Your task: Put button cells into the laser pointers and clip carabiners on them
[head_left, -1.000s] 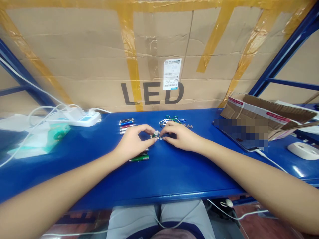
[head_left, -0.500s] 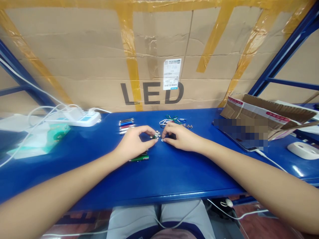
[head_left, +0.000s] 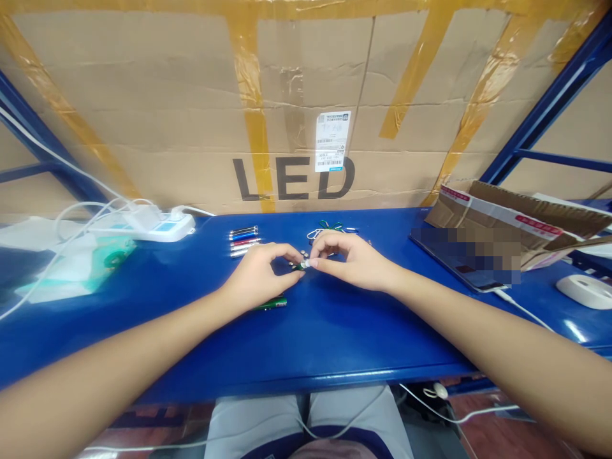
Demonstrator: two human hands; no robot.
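My left hand (head_left: pixel 261 274) and my right hand (head_left: pixel 351 260) meet fingertip to fingertip over the blue table (head_left: pixel 335 331). The left pinches a small green tube-shaped light (head_left: pixel 300 264) at its end. The right pinches a small silver disc (head_left: pixel 310 262), like a button cell, right against that tube's open end. A green pen light (head_left: pixel 273 303) lies under my left palm. Several coloured pen lights (head_left: pixel 243 240) lie in a row behind my left hand. Key rings and clips (head_left: pixel 325 228) lie behind my right hand.
A large cardboard box marked LED (head_left: pixel 296 127) walls off the back of the table. A white power strip with cables (head_left: pixel 153 226) and a plastic bag (head_left: pixel 76 268) are at the left. A flat cardboard box (head_left: pixel 521 220), a dark tablet (head_left: pixel 459 252) and a white round object (head_left: pixel 586 290) are at the right.
Both hands lifted slightly and drew together. The silver disc that lay on the table by my right fingers is now pinched in them at the tube's end.
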